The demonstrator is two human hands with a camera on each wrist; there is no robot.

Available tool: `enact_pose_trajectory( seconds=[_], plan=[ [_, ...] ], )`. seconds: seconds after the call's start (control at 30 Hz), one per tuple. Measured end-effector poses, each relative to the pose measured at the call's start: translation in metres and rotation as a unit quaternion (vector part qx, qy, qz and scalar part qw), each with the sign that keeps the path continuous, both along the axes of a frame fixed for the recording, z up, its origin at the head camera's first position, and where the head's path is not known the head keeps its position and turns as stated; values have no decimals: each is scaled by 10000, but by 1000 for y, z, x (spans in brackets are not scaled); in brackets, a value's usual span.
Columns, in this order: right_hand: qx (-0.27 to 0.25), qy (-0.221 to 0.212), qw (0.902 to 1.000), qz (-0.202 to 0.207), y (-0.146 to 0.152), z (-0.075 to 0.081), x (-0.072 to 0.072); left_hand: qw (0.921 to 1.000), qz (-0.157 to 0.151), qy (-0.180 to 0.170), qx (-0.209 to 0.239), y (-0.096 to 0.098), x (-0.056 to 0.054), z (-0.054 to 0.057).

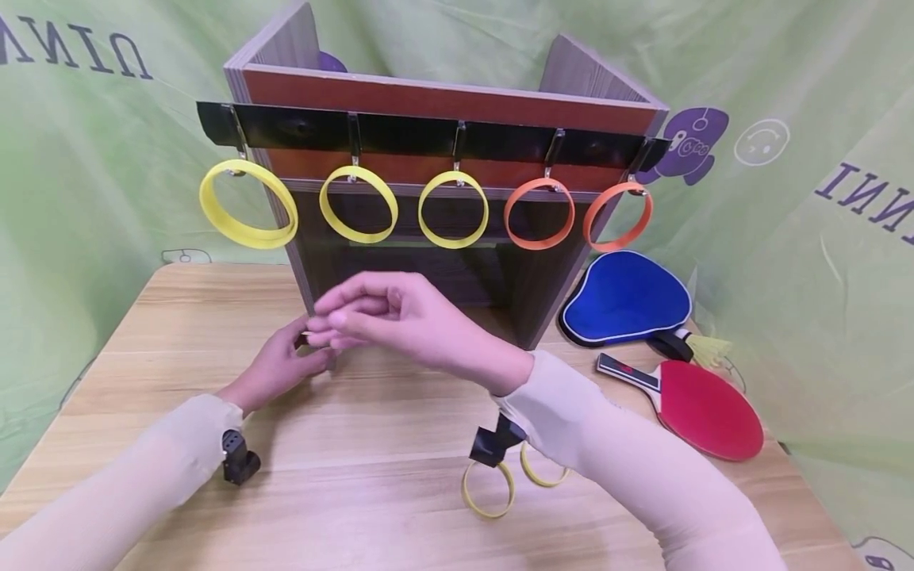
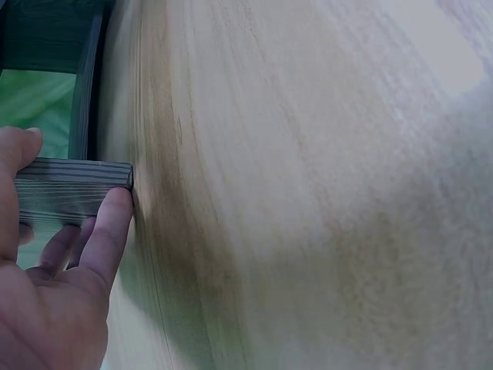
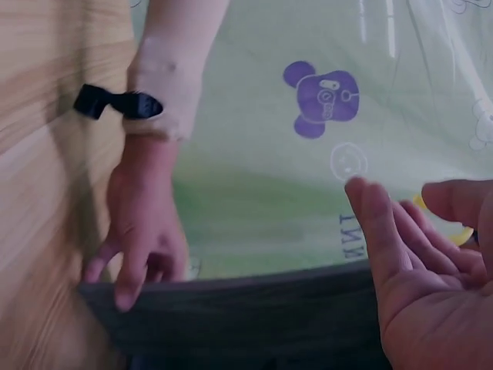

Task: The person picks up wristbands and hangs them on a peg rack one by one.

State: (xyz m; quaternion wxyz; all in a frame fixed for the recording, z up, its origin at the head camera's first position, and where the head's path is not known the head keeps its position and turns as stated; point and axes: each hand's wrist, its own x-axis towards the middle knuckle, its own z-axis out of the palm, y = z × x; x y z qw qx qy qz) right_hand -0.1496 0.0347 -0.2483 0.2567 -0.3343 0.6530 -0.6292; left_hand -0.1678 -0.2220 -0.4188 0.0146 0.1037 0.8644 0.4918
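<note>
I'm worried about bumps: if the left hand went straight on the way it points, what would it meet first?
Most likely the grey wooden side panel: the left hand is touching it, though exact depth is unclear.

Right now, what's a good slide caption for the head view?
Below five hanging rings, a person's left grip holds a wooden side panel; the right grip hovers empty.
</note>
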Motion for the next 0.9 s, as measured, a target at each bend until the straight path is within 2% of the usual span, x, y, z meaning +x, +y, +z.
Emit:
enact_pose_trajectory(
  seconds=[0.13,0.23,0.43,0.6,0.77,0.9],
  plan=[
    [493,386,9974,368,21,-17,-2,9998,-32,35,170,0,0,-1],
    [992,706,9912,519,42,-31,-4,9999,-22,121,101,1,-1,-1],
    [1945,1192,9728,403,86,-56,-8,10000,-75,-4,16,0,-5,0],
    [2393,1764,9541,355,108,-85,-3,9999,-111,-27,1,-2,-9,0],
    [2966,2217,9261,726,119,-120,9,10000,-58,4,-12,-2,-7,-1],
    [3333,2403,9060,1013,123,-134,19,10000,-32,-6,18,-1,-4,-1]
  ],
)
